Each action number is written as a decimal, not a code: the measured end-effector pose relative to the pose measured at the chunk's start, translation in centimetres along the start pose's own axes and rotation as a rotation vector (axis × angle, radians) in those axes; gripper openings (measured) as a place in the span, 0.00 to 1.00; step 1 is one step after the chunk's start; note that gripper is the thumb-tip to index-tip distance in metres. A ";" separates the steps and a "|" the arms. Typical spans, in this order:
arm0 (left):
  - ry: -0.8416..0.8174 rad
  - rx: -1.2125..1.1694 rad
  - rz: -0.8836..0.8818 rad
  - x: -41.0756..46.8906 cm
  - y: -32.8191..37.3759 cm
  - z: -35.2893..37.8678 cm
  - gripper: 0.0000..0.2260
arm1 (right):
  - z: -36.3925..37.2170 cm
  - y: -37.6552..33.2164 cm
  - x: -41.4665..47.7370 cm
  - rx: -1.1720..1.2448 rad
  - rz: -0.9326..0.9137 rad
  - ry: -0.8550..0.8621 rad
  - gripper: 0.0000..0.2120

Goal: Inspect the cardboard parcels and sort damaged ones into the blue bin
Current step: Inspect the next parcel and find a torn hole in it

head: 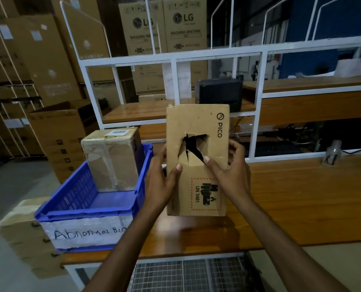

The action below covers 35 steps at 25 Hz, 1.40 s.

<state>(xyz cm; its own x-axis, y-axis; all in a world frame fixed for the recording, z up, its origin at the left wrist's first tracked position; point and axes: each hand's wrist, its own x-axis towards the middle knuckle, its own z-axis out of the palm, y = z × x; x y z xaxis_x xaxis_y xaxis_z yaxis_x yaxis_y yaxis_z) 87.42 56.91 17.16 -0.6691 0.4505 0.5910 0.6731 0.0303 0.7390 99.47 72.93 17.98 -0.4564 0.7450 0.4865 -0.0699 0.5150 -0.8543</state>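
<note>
Warehouse counter point(291, 207) lying below; both hands point(198, 180) are gripping the torn parcel point(198, 123); lowering it flat into the blue bin point(91, 209) beside the taped parcel point(112, 159) seems wisest

Torn parcel point(198, 186): the hole shows only black inside, contents unreadable. Fingers of left hand point(160, 182) and right hand point(232, 175) lie mostly behind the cardboard (thumbs alone on the front). Handwritten label on the blue bin point(87, 210): its end covered by the left forearm. Taped parcel point(112, 159) in the bin: base hidden by the bin wall, its sticker point(119, 132) too blurred to read. Both forearms cut by the bottom edge.
</note>
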 end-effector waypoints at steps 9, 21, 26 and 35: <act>0.039 -0.081 0.090 -2.3 0.6 1.3 0.21 | -0.5 1.3 0.0 -0.026 -0.098 0.086 0.36; -0.090 -0.238 -0.011 0.0 2.9 -1.7 0.28 | -1.5 -1.0 0.7 0.157 -0.161 0.103 0.33; -0.194 -0.239 -0.181 0.7 2.2 -4.5 0.51 | -2.7 -3.3 1.1 0.211 -0.274 0.070 0.33; 0.109 -0.214 -0.229 3.0 -2.7 -17.3 0.61 | 5.6 -10.5 0.5 0.337 -0.458 -0.110 0.25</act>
<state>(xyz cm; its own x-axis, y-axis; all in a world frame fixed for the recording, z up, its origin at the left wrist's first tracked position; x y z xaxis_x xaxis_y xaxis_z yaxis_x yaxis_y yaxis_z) 78.12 42.70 22.53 -0.8330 0.3552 0.4241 0.4275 -0.0732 0.9011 95.02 65.55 26.23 -0.4015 0.4202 0.8138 -0.5527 0.5974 -0.5811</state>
